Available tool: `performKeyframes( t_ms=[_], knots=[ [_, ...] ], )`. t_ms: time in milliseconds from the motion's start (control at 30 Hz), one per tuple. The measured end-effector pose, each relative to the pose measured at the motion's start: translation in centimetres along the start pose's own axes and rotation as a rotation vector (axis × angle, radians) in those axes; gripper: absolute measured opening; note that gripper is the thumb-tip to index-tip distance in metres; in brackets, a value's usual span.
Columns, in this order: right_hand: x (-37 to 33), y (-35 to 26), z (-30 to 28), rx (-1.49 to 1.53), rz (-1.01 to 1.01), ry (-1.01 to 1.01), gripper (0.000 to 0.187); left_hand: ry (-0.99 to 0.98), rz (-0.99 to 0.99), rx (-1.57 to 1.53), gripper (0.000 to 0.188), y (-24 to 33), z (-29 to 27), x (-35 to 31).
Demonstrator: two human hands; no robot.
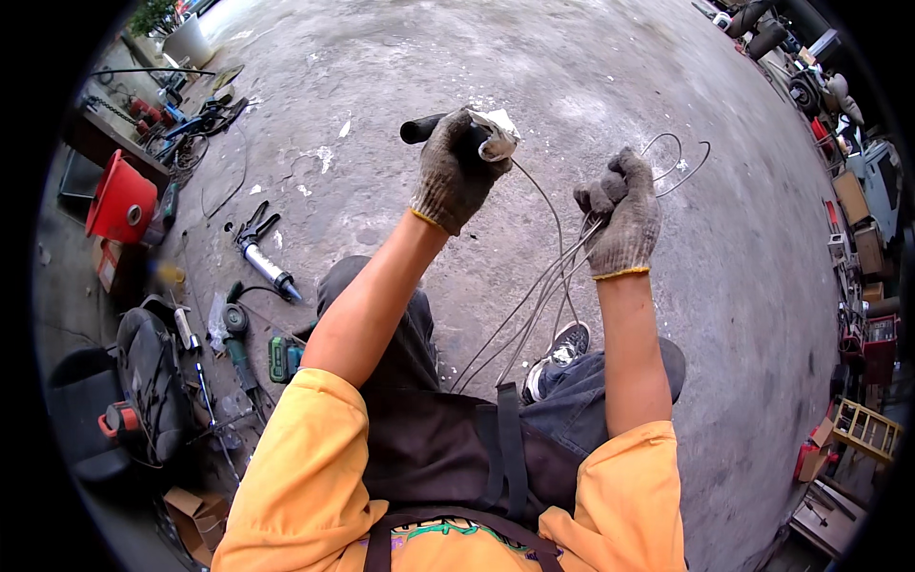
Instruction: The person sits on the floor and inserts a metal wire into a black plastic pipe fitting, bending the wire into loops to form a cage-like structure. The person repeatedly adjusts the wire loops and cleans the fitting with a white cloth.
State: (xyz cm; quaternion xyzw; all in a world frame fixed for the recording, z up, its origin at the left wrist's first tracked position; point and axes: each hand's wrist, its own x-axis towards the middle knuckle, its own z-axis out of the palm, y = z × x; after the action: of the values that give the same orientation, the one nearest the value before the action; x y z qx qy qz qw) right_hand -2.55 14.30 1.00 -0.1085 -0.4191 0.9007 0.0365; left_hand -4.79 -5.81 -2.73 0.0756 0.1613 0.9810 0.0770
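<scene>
My left hand (450, 176), in a soiled knit glove with a yellow cuff, is closed around a black cylindrical piece (419, 130). Its round end sticks out to the left. Crumpled whitish wrapping (499, 136) shows at the hand's right side, and I cannot make out what is inside. My right hand (624, 224), gloved the same way, grips several strands of thin grey wire (548, 296). Loops curl out above that fist, and the strands hang down toward my lap. One strand runs up to beside the left hand. The hands are apart.
On the concrete floor at left lie a caulking gun (262, 253), an angle grinder (235, 322) and a green battery-like block (284, 359). Farther left are a red bowl-shaped part (116, 202) and a dark seat (151, 381). Cluttered boxes (851, 198) line the right. My shoe (569, 343) is below the hands.
</scene>
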Motion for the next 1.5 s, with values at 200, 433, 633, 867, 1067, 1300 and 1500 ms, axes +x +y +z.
performKeyframes(
  t_ms=[200,433,633,867,1067,1300,1500],
  knots=[
    [-1.4,4.0,0.8,-0.127,-0.043,-0.153,0.016,0.013,0.062,0.027,0.013,-1.0,0.6,0.1],
    [-3.1,4.5,1.6,-0.453,0.069,-0.249,0.016,0.127,0.132,0.149,0.021,-1.4,0.6,-0.4],
    [-3.3,4.0,2.4,-0.396,0.043,-0.152,0.007,0.006,0.086,0.215,0.021,-0.8,0.7,-0.5],
    [-1.6,3.0,1.5,-0.334,0.320,-0.296,0.009,0.214,0.108,0.587,0.027,-1.4,0.4,-1.0],
    [-1.2,3.0,0.9,-0.225,0.527,-0.418,0.011,0.220,0.086,0.575,0.027,-1.9,1.1,-1.3],
    [-3.1,4.3,2.3,-0.434,0.215,-0.209,0.008,0.313,0.306,0.345,0.028,1.2,-0.6,0.1],
    [-5.0,4.3,1.5,-0.575,-0.088,-0.191,0.007,0.527,0.404,0.231,0.027,4.3,-2.1,0.5]
  ],
)
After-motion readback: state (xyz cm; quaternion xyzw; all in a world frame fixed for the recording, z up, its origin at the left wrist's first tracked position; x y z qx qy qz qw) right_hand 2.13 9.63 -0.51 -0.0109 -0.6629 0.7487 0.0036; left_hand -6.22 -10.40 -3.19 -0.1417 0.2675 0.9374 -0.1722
